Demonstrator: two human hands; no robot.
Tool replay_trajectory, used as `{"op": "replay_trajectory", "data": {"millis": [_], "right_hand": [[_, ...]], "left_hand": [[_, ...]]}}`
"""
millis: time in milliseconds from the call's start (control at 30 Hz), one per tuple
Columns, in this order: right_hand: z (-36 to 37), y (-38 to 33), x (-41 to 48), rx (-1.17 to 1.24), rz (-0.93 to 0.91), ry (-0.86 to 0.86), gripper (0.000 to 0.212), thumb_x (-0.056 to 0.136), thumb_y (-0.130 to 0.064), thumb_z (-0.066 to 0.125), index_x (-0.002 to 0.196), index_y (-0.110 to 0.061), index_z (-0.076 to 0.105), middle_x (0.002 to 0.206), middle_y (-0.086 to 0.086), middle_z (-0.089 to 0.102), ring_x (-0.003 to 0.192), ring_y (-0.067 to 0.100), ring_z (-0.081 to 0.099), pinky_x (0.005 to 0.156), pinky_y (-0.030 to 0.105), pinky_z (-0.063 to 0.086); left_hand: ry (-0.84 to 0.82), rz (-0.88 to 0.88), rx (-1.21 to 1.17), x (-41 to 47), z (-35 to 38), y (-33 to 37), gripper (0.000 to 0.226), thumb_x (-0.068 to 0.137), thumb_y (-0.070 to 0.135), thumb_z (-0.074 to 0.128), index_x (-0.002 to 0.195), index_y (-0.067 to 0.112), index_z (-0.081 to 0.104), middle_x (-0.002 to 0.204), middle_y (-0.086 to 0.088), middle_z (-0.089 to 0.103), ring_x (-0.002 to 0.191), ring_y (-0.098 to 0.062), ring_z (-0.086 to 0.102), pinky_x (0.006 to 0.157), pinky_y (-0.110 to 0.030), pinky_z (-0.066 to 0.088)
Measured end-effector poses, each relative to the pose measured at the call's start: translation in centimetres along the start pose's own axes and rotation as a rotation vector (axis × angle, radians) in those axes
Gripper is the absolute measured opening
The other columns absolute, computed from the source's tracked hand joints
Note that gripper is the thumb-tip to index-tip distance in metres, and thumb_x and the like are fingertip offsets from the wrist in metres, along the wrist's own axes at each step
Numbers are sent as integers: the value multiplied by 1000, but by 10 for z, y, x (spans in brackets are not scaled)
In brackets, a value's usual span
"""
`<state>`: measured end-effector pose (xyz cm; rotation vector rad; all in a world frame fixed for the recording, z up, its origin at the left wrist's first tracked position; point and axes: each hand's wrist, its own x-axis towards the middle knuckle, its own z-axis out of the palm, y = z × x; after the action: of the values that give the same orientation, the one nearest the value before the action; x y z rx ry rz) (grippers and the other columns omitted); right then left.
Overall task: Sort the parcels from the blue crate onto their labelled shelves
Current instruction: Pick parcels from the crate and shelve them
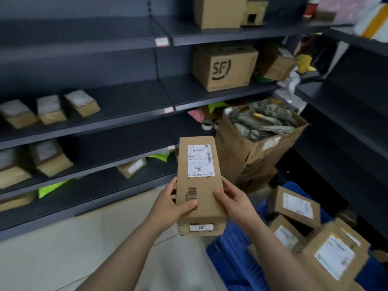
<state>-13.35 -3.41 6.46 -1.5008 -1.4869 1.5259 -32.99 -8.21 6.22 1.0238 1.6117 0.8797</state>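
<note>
A long brown cardboard parcel [199, 181] with a white shipping label and a handwritten mark is held up in front of the dark shelves [117, 114]. My left hand [170, 202] grips its left side, thumb across the top face by the barcode. My right hand [233, 198] grips its right side, thumb also on top. The blue crate [228, 255] sits on the floor at the lower right, with several labelled brown parcels [296, 204] in it.
Small labelled boxes [50, 110] lie on the left shelves. A large SF carton [224, 66] stands on an upper shelf. An open carton stuffed with packing paper [262, 139] stands on the floor by the crate. A second dark rack [357, 97] runs along the right.
</note>
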Motion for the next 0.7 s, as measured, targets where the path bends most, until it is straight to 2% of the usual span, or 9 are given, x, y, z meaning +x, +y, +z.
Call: {"op": "replay_trajectory", "data": {"millis": [67,167,233,333,400,467,600,700], "right_hand": [[44,-11,14,-30,2,-62,54,89,-41,59,138,-44,37,121,-10,60,102,7,61,84,26,53],[109,-28,32,-72,-2,-154,50,89,-42,58,133,-48,35,118,-10,59,100,6,60,75,20,51],[148,-35,45,-102,13,-209,45,89,-44,58,126,-52,35,115,-12,59,98,6,61,75,23,52],[200,-38,70,-153,11,-276,45,87,-46,59,127,-52,40,116,-13,59,106,10,59,89,37,53],[230,-42,87,-177,12,-311,41,90,-40,58,126,-50,41,111,-16,57,106,9,57,88,31,51],[257,-43,106,-213,10,-349,36,92,-34,56,122,-49,41,104,-22,55,101,6,56,75,18,47],[303,-35,155,-260,13,-434,34,92,-35,57,120,-51,46,104,-20,60,95,1,59,73,16,48],[332,-29,196,-266,8,-464,29,94,-33,55,109,-55,44,98,-28,56,88,-5,57,63,9,44]], "left_hand": [[43,-25,-3,-2,-43,-14,91,69,40,82,144,37,31,125,13,54,106,-3,55,82,-22,47],[108,-64,-13,-4,-105,-37,92,69,45,81,145,37,29,126,14,54,109,-5,54,89,-28,48],[143,-93,-45,-6,-140,-50,82,72,42,79,140,40,33,122,16,55,106,-3,54,82,-21,47],[203,-144,-90,-4,-182,-71,64,77,36,77,120,53,34,108,24,56,96,5,53,68,-12,41],[236,-184,-135,3,-206,-90,62,77,36,77,118,54,35,107,24,59,100,3,55,75,-17,45],[268,-220,-172,14,-225,-112,65,76,40,77,127,50,38,113,19,61,106,-3,56,85,-26,47],[331,-247,-237,47,-255,-146,69,76,41,77,133,46,40,117,13,62,103,-3,58,77,-22,49],[368,-259,-265,79,-273,-167,69,77,36,77,135,41,40,117,13,62,103,-5,60,81,-24,52]]}}
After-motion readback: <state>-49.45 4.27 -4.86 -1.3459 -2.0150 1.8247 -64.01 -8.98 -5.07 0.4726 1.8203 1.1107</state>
